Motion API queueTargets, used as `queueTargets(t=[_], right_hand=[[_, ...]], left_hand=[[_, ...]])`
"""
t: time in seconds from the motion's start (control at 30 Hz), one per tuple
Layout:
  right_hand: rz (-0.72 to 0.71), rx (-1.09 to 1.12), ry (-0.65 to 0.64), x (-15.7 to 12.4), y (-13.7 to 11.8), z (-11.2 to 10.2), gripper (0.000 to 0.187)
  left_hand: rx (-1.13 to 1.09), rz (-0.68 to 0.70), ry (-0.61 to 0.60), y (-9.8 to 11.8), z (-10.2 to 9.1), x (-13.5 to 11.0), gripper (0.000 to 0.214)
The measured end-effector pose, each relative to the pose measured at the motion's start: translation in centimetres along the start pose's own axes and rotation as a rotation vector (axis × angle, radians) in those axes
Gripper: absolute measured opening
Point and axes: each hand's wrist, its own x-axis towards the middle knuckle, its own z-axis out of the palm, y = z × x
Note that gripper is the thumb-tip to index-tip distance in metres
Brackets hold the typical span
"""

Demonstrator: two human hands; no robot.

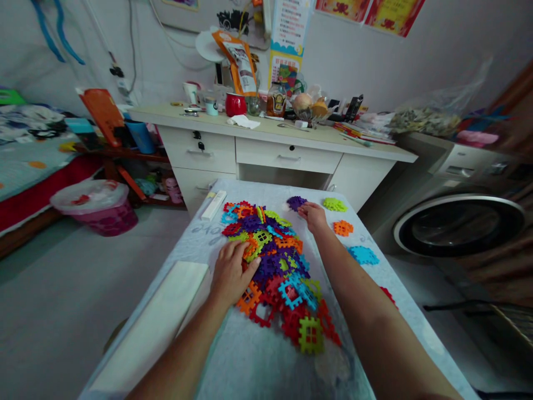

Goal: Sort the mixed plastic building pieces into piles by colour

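A heap of interlocking plastic building tiles (270, 264) in purple, red, orange, blue and yellow-green lies in the middle of the cloth-covered table. My left hand (233, 272) rests on the heap's left side, thumb apart from the fingers, touching orange and yellow-green tiles. Farther off, my right hand (313, 215) has its fingers closed at the edge of some purple tiles (296, 203). Along the table's right side lie separate groups: yellow-green tiles (335, 204), orange tiles (343, 228), blue tiles (363, 255) and red tiles (389, 295), the last partly hidden by my right arm.
A long white box (158, 322) lies along the left edge of the table (233, 361), and a smaller white box (214, 205) sits at its far left corner. Beyond stands a cluttered white desk (200, 147). A washing machine (449, 183) is at right, a pink bin (100, 208) at left.
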Motion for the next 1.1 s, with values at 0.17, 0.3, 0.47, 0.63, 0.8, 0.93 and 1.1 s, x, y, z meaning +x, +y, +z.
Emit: queueTargets(t=[0.17,0.3,0.47,0.63,0.8,0.93,1.1], right_hand=[[-0.019,-0.130,-0.122,-3.1,0.8,-2.0,0.016],[-0.144,-0.431,-0.289,-4.8,2.2,-2.6,0.009],[-0.294,-0.684,-0.292,-5.2,3.2,-1.5,0.021],[-0.349,-0.860,-0.202,-5.2,3.1,0.2,0.024],[-0.368,-0.936,-0.233,-5.3,2.8,0.9,0.011],[-0.418,-0.925,-0.267,-5.3,2.8,1.0,0.010],[-0.534,-1.072,-0.351,-5.3,2.4,0.9,0.025]], left_hand=[[0.012,0.011,0.002,-0.1,0.1,0.0,0.041],[0.022,0.019,0.001,-0.2,0.2,-0.1,0.039],[0.026,0.033,0.013,-0.3,0.3,-0.1,0.038],[0.034,0.027,0.003,-0.2,0.2,0.0,0.040],[0.025,0.023,0.003,-0.1,0.1,0.0,0.039],[0.017,0.018,0.000,0.1,0.0,0.0,0.040],[0.004,0.024,0.009,0.1,0.0,0.0,0.038]])
